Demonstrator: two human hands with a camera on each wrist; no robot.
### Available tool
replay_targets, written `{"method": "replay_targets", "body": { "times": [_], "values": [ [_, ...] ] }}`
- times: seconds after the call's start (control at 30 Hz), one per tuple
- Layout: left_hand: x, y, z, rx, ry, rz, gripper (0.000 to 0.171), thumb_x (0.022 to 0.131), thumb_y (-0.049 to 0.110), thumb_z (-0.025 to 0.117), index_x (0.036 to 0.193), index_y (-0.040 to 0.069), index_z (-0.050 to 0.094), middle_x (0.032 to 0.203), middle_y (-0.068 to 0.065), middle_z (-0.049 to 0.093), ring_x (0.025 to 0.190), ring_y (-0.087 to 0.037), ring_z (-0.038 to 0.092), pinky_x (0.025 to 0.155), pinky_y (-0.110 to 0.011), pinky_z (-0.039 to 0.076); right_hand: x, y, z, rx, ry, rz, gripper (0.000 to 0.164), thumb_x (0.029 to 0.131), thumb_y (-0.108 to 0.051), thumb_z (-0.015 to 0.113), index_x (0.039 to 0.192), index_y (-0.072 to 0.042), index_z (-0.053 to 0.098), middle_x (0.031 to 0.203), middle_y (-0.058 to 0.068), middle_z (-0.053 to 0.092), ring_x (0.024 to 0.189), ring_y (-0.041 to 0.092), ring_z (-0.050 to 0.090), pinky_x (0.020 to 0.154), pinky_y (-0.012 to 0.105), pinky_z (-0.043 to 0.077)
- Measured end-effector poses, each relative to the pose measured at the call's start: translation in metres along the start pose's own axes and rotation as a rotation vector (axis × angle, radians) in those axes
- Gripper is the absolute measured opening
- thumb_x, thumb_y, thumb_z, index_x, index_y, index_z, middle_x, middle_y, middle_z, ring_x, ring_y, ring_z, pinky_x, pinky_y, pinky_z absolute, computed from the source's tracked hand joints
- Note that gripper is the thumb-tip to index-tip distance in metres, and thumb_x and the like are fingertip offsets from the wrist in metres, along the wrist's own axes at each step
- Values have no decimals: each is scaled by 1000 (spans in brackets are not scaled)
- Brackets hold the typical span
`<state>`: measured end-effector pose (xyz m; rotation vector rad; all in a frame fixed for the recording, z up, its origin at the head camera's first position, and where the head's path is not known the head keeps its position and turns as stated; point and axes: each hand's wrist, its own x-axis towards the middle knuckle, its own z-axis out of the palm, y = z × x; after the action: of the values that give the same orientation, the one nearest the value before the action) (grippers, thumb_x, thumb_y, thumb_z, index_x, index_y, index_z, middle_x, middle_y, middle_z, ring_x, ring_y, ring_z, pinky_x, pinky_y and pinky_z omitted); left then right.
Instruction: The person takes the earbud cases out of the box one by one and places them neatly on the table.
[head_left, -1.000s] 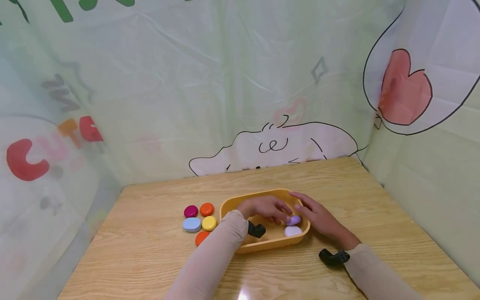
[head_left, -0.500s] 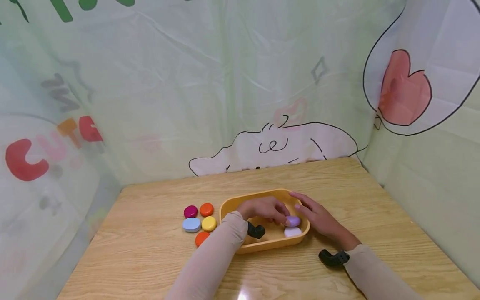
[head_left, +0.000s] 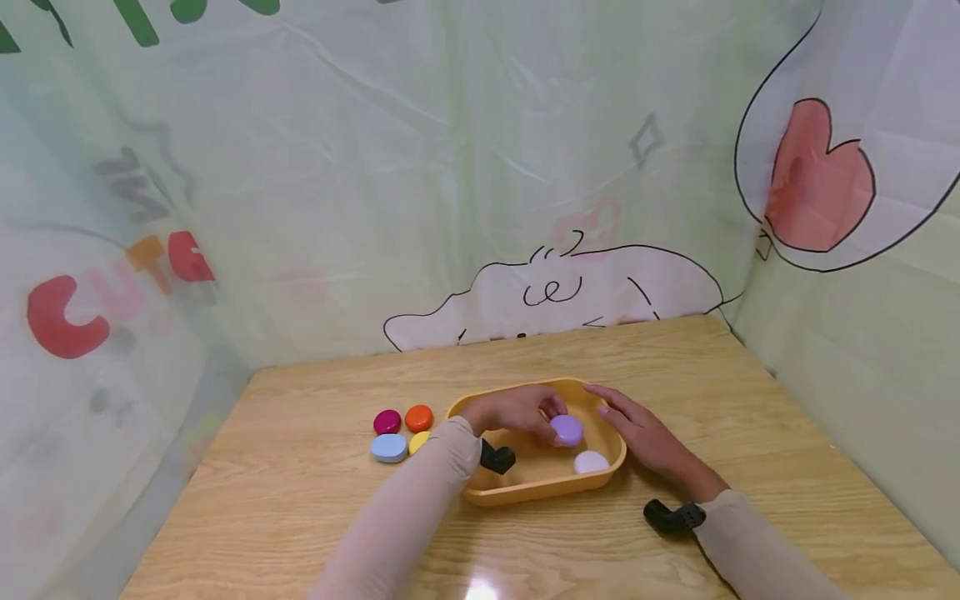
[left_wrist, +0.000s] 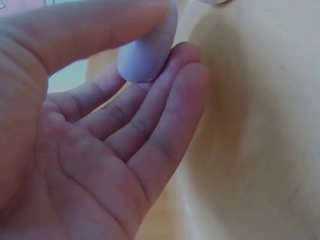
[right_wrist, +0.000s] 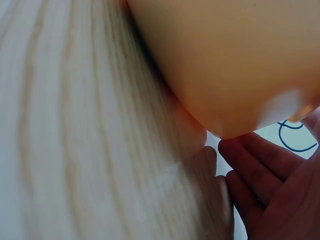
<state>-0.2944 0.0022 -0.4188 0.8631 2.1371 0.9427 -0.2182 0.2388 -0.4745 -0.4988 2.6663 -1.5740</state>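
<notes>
My left hand (head_left: 517, 410) reaches into a yellow-orange oval tray (head_left: 540, 497) and pinches a glossy purple rounded disc (head_left: 567, 430) between thumb and fingers. In the left wrist view the disc (left_wrist: 145, 57) sits under the thumb, near the fingertips, and a thin line crosses its side. A pale lilac disc (head_left: 591, 462) lies in the tray's right front corner. My right hand (head_left: 652, 437) rests at the tray's right end, its thumb at the rim. In the right wrist view its fairly straight fingers (right_wrist: 257, 167) lie against the outer wall.
Left of the tray on the wooden table (head_left: 285, 467) lie a magenta disc (head_left: 387, 422), an orange disc (head_left: 419, 418), a light blue oval (head_left: 389, 448) and a yellow disc (head_left: 419, 442), partly hidden by the left sleeve (head_left: 408, 500). A printed curtain (head_left: 337, 208) stands behind.
My left hand has drawn the purple disc leftward, away from the pale lilac one. The left sleeve now covers another orange disc seen earlier. My right hand stays at the tray's end.
</notes>
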Motion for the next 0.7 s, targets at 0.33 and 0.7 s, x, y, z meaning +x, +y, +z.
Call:
{"method": "replay_targets", "body": {
  "times": [0.33, 0.7],
  "values": [
    [-16, -1, -10, -19, 34, 60, 49, 83, 19, 79, 130, 18, 65, 113, 6, 64, 103, -11, 59, 88, -27, 49, -2, 0, 3, 0, -4, 28, 49, 109, -35, 40, 154, -14, 39, 159, 15, 33, 147, 41, 24, 113, 62, 22],
    [-44, -6, -28, -73, 133, 102, 49, 86, 19, 76, 134, 22, 63, 119, 6, 63, 108, -14, 56, 94, -31, 46, 0, 0, 3, -18, 7, 26, 49, 110, -33, 39, 154, -12, 38, 159, 16, 32, 147, 41, 25, 113, 62, 22]
  ]
}}
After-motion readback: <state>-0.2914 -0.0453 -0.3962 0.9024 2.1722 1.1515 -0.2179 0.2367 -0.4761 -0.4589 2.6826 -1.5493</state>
